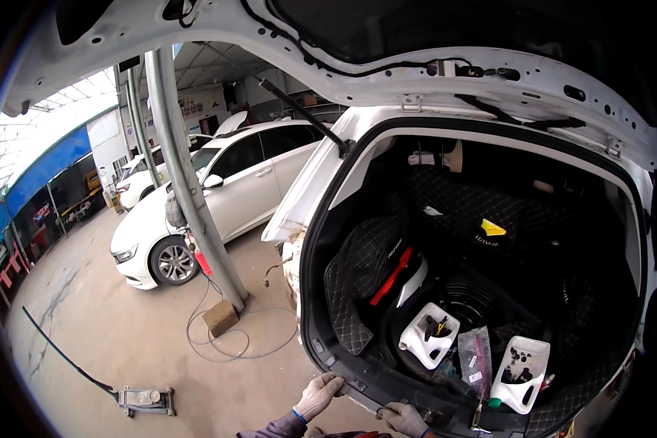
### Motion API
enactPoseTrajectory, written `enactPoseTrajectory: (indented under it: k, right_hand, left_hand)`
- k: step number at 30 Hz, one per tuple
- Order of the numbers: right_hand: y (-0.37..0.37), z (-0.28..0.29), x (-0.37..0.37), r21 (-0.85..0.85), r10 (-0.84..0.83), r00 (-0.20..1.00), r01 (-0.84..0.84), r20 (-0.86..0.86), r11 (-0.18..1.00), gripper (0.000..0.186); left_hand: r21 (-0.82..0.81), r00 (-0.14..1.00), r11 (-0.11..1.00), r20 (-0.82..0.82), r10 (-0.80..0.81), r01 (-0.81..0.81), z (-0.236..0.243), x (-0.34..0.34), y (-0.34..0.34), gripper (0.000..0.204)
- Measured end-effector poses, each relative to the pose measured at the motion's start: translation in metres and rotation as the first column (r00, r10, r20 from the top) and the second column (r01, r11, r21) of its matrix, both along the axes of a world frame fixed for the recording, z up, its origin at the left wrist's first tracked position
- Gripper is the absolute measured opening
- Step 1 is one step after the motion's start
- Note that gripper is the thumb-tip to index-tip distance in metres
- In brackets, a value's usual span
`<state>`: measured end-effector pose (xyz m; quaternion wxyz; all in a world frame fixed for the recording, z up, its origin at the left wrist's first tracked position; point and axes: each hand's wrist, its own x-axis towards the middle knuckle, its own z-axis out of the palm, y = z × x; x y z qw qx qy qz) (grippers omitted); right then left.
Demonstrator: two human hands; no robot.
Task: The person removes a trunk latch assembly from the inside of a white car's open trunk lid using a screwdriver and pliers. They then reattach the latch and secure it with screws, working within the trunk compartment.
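Observation:
Both my hands wear pale knit work gloves and are at the rear sill point(336, 365) of a white car's open boot. My left hand point(318, 396) is closed at the outer edge, and my right hand point(404, 419) is closed a little to its right. A thin grey strip point(363, 401) runs between them along the sill, with its ends under my fingers. Inside the boot, to the right, stand two cut-open white plastic jugs; one jug point(414, 341) holds dark and yellow pieces, the other jug point(501, 396) small black fasteners. Between them lies a clear plastic bag point(475, 363).
The raised tailgate point(372, 84) arches overhead on a gas strut point(303, 117). A red strip point(392, 277) lies in the boot. To the left are a steel post point(186, 175), a coiled cable point(244, 355), a floor jack point(144, 398) with a long handle, and a white sedan point(233, 182).

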<state>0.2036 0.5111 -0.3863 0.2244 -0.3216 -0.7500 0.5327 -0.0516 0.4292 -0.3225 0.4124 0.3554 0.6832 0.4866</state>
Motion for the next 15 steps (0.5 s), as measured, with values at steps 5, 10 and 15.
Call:
enactPoseTrajectory:
  k: [5,10,15]
  right_hand:
    - [0.015,0.005,0.004,-0.027,0.06,0.988,-0.057,0.141,0.998,0.026]
    - [0.023,0.001,0.005,0.113,0.153,0.962,-0.182,0.225,0.977,0.03]
    - [0.033,0.0,0.002,0.08,0.281,0.919,-0.314,0.276,0.946,0.034]
  left_hand:
    - [0.001,0.999,0.999,-0.025,-0.034,0.034,0.0,0.007,0.003,0.035]
    - [0.015,0.996,0.999,0.085,0.029,-0.03,-0.007,0.01,0.002,0.034]
    - [-0.003,0.988,0.996,-0.129,-0.085,0.085,0.026,0.032,0.012,0.033]
